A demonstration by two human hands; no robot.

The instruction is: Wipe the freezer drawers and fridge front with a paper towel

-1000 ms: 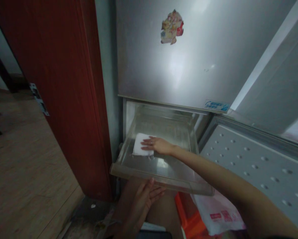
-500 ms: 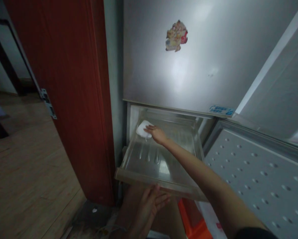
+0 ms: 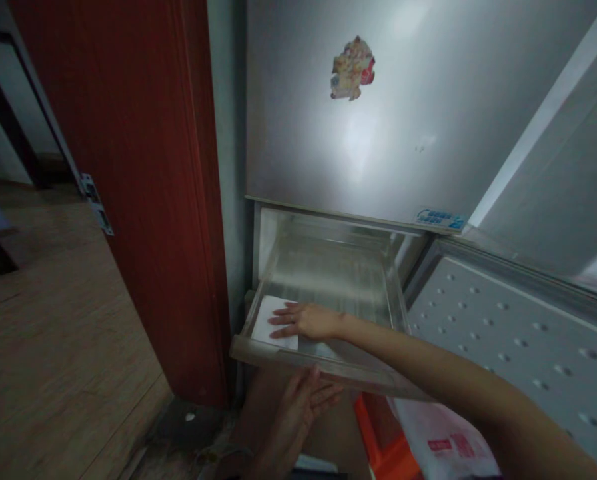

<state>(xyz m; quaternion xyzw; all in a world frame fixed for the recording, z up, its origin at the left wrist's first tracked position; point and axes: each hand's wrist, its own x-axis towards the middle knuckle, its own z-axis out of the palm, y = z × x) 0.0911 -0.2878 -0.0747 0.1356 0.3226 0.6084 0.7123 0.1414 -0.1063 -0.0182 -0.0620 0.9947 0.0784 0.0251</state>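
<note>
A clear plastic drawer is pulled out from the bottom of the fridge. Inside it, at the front left corner, a white folded cloth lies on the drawer floor. My right hand presses down on this cloth with its fingers spread flat, covering the cloth's right side. Under the drawer's front rim, my left hand has its fingers stretched out and supports or touches the rim from below; the exact contact is hard to see.
The closed silver fridge door hangs above the drawer. At the right is an open panel with dimples. A red-brown wooden door stands at the left. Below are an orange container and a white bag with red print.
My right hand has slid the cloth from the back left of the drawer forward to its front left corner. My left hand stays at the front rim.
</note>
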